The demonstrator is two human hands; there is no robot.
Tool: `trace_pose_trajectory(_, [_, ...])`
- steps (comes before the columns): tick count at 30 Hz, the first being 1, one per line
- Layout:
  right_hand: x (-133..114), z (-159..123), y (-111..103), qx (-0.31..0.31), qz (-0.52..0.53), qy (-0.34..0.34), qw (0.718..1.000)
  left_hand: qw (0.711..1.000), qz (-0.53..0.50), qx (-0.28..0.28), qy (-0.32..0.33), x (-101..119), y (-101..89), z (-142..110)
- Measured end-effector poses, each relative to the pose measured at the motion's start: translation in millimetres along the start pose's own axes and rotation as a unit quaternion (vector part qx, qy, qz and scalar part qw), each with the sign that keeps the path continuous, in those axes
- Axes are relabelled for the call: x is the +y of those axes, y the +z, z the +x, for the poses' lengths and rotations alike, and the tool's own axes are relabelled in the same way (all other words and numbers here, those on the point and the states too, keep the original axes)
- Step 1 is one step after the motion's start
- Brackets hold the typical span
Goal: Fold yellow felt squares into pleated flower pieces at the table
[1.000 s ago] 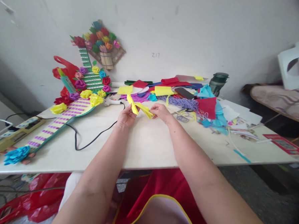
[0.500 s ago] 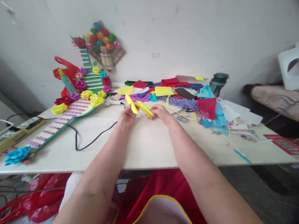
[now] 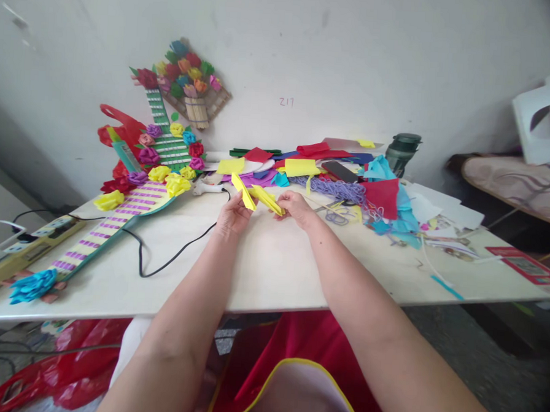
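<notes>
Above the middle of the white table, my left hand (image 3: 235, 215) is closed on a folded strip of yellow paper (image 3: 243, 191) that points up and to the left. Close beside it, my right hand (image 3: 295, 208) pinches the lower right end of a second yellow folded paper piece (image 3: 265, 197). The two yellow pieces lie nearly side by side, and I cannot tell whether they are joined. Behind the hands, yellow sheets (image 3: 301, 167) and purple paper lie in a loose pile.
A guitar-shaped craft (image 3: 132, 206) with paper flowers lies to the left, near a black cord (image 3: 170, 263). Purple yarn (image 3: 333, 189), a phone (image 3: 340, 171), blue crepe paper (image 3: 402, 214) and a dark bottle (image 3: 401, 152) are at the back right. A power strip (image 3: 36, 242) sits at the left edge.
Both hands stay in almost the same place. The yellow pieces have shifted only very slightly.
</notes>
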State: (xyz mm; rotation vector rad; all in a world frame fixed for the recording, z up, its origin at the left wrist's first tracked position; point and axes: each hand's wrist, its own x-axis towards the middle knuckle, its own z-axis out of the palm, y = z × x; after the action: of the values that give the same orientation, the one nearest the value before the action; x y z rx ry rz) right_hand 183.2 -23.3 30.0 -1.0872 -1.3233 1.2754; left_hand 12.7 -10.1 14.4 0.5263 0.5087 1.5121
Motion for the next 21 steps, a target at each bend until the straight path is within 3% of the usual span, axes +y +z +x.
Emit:
trace_pose_trajectory(10, [1.9,2.5,0.6,0.010,0.003,-0.026,1.000,0.999,-0.035,-0.002,-0.016,0.0,0.9,-1.4])
trace_pose_trajectory(21, [4.0,4.3,3.5,0.007,-0.003,-0.015,1.000,0.999,0.007,-0.041,-0.011,-0.5,-3.0,-1.2])
